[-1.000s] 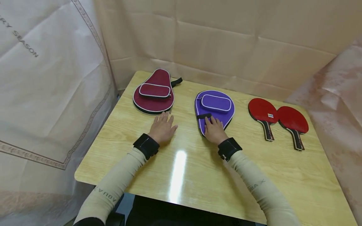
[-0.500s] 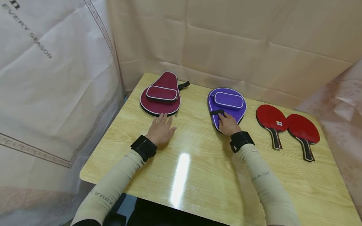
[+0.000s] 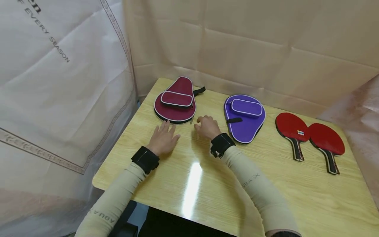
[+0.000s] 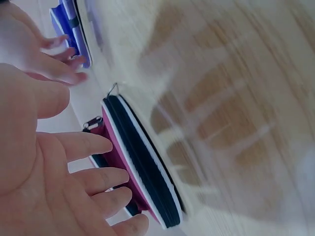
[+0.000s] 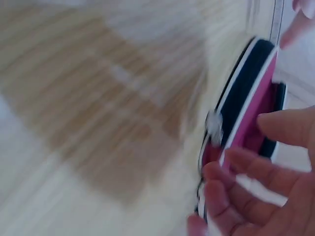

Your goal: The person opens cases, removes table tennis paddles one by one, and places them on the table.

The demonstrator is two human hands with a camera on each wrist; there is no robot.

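A maroon table tennis bat case (image 3: 174, 112) with white piping and a small front pocket lies flat at the table's back left. My left hand (image 3: 162, 138) is at its near edge, fingers spread and holding nothing; whether the fingertips touch the case I cannot tell. Between this case and a purple bat case (image 3: 247, 126) is my right hand (image 3: 208, 127), its fingers loosely bent and nothing in them. A metal zip pull (image 4: 114, 89) stands out at the maroon case's corner in the left wrist view. The right wrist view shows the zipped side (image 5: 246, 81), blurred near the fingers.
Two red table tennis bats (image 3: 292, 127) (image 3: 327, 140) lie to the right, handles toward me. The wooden table (image 3: 177, 177) meets a beige cloth (image 3: 245, 49) at the back and a white cloth (image 3: 65, 98) at the left. A black strap (image 3: 199, 91) sticks out behind the maroon case.
My right hand has left the purple case and moved left toward the maroon one. My left hand has stayed near the maroon case's edge. The head view has shifted slightly left.
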